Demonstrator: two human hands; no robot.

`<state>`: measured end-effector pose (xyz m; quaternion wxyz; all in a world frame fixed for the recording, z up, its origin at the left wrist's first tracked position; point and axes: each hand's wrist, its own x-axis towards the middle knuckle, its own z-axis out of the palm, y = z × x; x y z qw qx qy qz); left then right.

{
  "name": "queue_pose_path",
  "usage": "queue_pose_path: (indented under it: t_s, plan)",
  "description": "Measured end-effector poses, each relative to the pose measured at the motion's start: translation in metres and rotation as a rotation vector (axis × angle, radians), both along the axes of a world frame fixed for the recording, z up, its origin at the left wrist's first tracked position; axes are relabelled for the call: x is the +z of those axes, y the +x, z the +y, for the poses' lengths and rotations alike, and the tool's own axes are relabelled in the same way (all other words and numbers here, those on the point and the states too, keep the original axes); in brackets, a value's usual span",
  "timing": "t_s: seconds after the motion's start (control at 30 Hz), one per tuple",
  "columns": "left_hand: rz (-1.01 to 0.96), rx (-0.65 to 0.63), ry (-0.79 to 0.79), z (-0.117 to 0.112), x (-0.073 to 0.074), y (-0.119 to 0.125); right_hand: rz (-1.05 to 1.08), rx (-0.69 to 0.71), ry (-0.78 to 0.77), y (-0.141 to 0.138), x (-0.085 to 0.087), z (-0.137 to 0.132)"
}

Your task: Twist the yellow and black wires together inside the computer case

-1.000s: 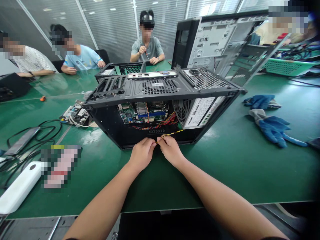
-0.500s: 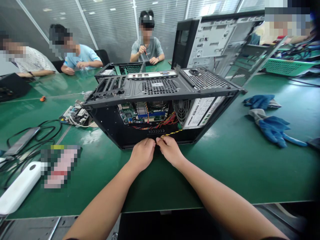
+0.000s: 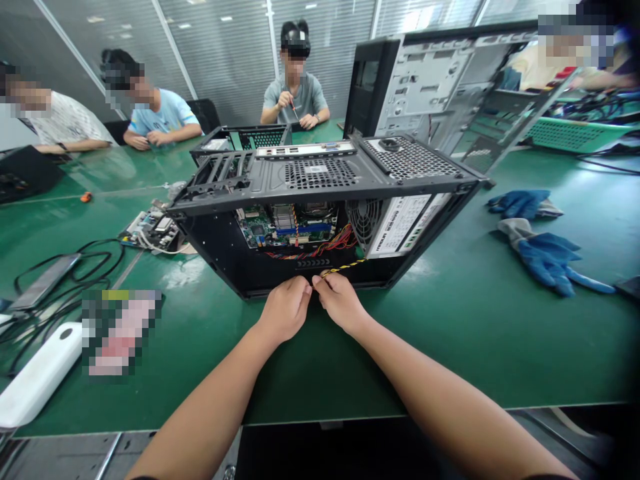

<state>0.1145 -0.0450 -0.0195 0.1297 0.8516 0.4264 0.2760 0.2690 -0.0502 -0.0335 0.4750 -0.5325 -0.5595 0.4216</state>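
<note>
Twisted yellow-and-black cable point(image 3: 353, 266), thin and rope-like, runs out from under the power supply point(image 3: 407, 223) to the near lower edge of the open case point(image 3: 320, 191), where both hands have it. Left hand point(image 3: 285, 310): fingers curled in, thumb and forefinger closed in a pinch at the cable's near end (the tip itself is hidden by the fingers). Right hand point(image 3: 343, 307): likewise closed, thumb and forefinger pinching the strand; fingertips of the two hands nearly meet.

Case is a boxy frame of dark matte metal lying on its side, upper face punched with honeycomb and slotted vents. Inside: flat green motherboard point(image 3: 260, 233) with a ribbed pale heatsink point(image 3: 281, 217), loose bundle of red and orange wires point(image 3: 345, 239), round wire-ringed fan grille point(image 3: 366, 219). Power supply wears a smooth white printed label. Table point(image 3: 450, 360) is glossy green. To the right, crumpled blue-and-grey fabric glove point(image 3: 545, 257); farther back, green plastic lattice basket point(image 3: 575, 135).
</note>
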Motion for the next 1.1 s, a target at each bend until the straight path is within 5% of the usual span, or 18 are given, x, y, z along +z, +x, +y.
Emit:
queue_pose_path:
  t_s: [0.23,0.77,1.1]
  plan:
    - [-0.053,0.018,-0.073,0.0019,-0.0021,-0.0002,-0.007,0.012,0.000,0.0010,0.0050,-0.0010]
    - [0.028,0.059,0.172,0.0016,-0.0026,-0.0007,-0.095,-0.120,0.034,0.0019,0.0020,0.0019]
    - [-0.049,0.076,0.086,0.0012,-0.0033,0.0011,-0.092,-0.089,0.020,0.0032,0.0043,0.0024]
